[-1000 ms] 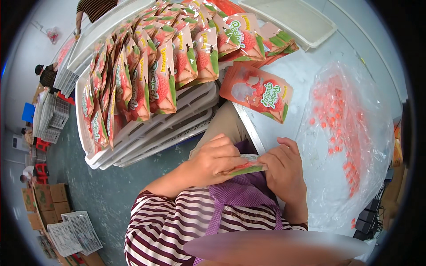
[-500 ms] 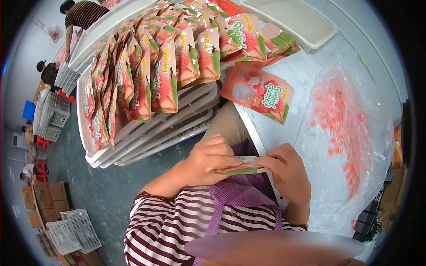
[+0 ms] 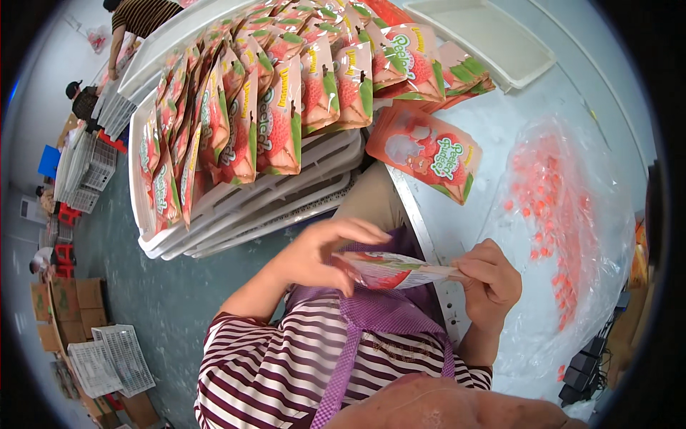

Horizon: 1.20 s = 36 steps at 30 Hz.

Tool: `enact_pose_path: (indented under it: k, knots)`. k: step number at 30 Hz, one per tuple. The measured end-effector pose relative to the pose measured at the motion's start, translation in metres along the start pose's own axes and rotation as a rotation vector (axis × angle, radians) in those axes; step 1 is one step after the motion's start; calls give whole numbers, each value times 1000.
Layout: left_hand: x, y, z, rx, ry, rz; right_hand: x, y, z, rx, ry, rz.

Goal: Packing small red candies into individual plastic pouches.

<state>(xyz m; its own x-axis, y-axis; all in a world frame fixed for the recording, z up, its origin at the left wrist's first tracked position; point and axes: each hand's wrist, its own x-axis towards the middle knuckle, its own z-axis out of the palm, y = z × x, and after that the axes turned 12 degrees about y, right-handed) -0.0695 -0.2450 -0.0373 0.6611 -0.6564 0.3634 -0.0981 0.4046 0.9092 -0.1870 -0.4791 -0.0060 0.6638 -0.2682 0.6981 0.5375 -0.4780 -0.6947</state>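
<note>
Both my hands hold one red-and-green snack pouch (image 3: 389,269) flat in front of my chest. My left hand (image 3: 325,250) grips its left end, fingers curled over the top. My right hand (image 3: 489,279) pinches its right end beside the table edge. Another pouch of the same kind (image 3: 425,151) lies on the pale table (image 3: 529,121) just beyond my hands. To the left, several filled pouches (image 3: 250,107) stand in rows on a stack of white trays (image 3: 271,207).
A clear plastic bag of small red candies (image 3: 554,207) lies on the table at the right. An empty white tray (image 3: 479,36) sits at the back. Cardboard boxes (image 3: 68,307) and white crates (image 3: 107,357) stand on the floor at the left, with other people (image 3: 143,18) farther off.
My hands have lifted slightly and spread apart, and the pouch has turned flatter and more edge-on. My left fingers have opened somewhat over it.
</note>
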Motion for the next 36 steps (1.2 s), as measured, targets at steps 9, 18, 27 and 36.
enact_pose_path:
  k: [9,18,27,36]
  knots:
    - [-29,33,-3,106,227,-417,-5,20,-16,117,220,10]
    - [-51,176,-139,1228,1278,779,-8,44,-24,74,183,123]
    - [-139,114,-229,1288,1139,-69,-6,55,-18,40,128,198]
    - [-159,133,-202,1763,1286,99,-19,136,1,-732,-86,142]
